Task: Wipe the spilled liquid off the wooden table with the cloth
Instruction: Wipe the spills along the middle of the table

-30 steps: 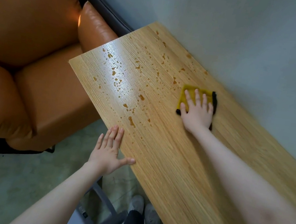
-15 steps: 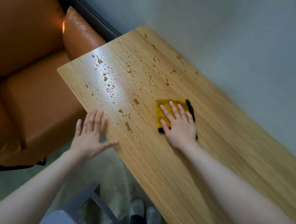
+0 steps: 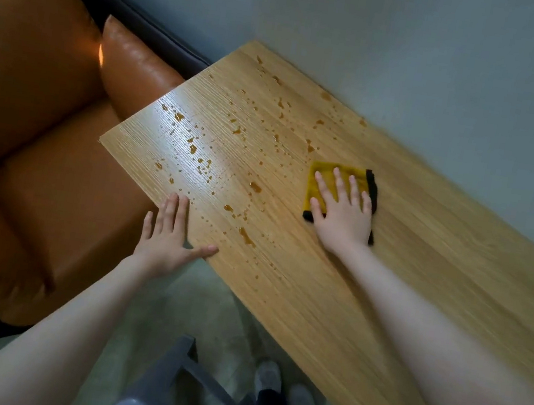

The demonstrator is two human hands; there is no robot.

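Note:
A yellow cloth with a black edge (image 3: 323, 177) lies flat on the wooden table (image 3: 423, 260). My right hand (image 3: 343, 213) presses down on the cloth with fingers spread, covering most of it. Amber drops of spilled liquid (image 3: 193, 149) are scattered over the table's left end, left of the cloth and behind it toward the wall. One larger streak (image 3: 246, 236) sits near the front edge. My left hand (image 3: 170, 240) rests open at the table's front edge, its fingertips and thumb touching the wood.
An orange leather sofa (image 3: 32, 139) stands against the table's left end. A grey wall (image 3: 417, 68) runs along the table's far side. A grey stool (image 3: 169, 385) and my feet (image 3: 270, 376) are on the floor below the front edge.
My right hand slid the cloth toward the front of the table, then back toward the wall. My left hand moved from beside the table onto its front edge.

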